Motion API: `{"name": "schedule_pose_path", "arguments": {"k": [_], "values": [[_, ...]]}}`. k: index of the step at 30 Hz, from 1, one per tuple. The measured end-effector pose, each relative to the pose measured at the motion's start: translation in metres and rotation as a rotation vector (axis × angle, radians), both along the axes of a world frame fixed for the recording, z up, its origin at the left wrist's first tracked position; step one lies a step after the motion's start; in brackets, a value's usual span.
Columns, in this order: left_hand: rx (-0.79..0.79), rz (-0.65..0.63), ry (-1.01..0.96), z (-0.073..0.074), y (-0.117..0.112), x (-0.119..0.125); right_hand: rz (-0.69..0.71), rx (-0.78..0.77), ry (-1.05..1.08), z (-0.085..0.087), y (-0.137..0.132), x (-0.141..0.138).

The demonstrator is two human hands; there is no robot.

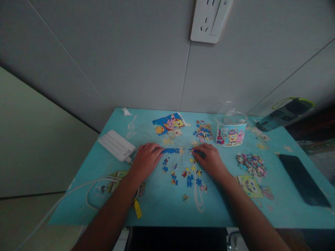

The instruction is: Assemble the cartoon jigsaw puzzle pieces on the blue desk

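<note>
My left hand (146,159) rests palm down on the turquoise table (162,205), its fingertips pressed on the left end of a short blue strip of joined puzzle pieces (171,151). My right hand (209,159) lies palm down to the right of it, fingertips pinched on small pieces near the strip's right end. Loose blue and coloured puzzle pieces (187,174) are scattered between and below the two hands.
A white power bank (117,145) with a cable lies at the left. A cartoon picture card (169,124), a piece cluster (202,131) and a cartoon tub (230,134) stand behind. A pile of pieces (251,164) and a dark phone (303,180) lie at the right.
</note>
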State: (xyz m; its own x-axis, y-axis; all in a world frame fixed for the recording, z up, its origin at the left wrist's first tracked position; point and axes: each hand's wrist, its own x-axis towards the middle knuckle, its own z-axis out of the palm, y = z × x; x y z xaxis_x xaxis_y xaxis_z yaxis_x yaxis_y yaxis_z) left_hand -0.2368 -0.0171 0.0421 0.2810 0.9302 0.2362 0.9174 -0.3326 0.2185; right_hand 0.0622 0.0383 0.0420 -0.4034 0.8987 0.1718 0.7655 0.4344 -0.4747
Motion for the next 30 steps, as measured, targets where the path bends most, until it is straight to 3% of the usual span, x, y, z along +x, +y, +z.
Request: {"name": "schedule_pose_path", "arguments": {"k": [18, 30], "values": [[0.038, -0.017, 0.029, 0.003, 0.0, 0.003, 0.032, 0.033, 0.062, 0.0, -0.003, -0.002], [-0.024, -0.148, -0.006, 0.007, -0.003, 0.008, 0.079, 0.077, 0.075, 0.001, -0.008, -0.009]]}}
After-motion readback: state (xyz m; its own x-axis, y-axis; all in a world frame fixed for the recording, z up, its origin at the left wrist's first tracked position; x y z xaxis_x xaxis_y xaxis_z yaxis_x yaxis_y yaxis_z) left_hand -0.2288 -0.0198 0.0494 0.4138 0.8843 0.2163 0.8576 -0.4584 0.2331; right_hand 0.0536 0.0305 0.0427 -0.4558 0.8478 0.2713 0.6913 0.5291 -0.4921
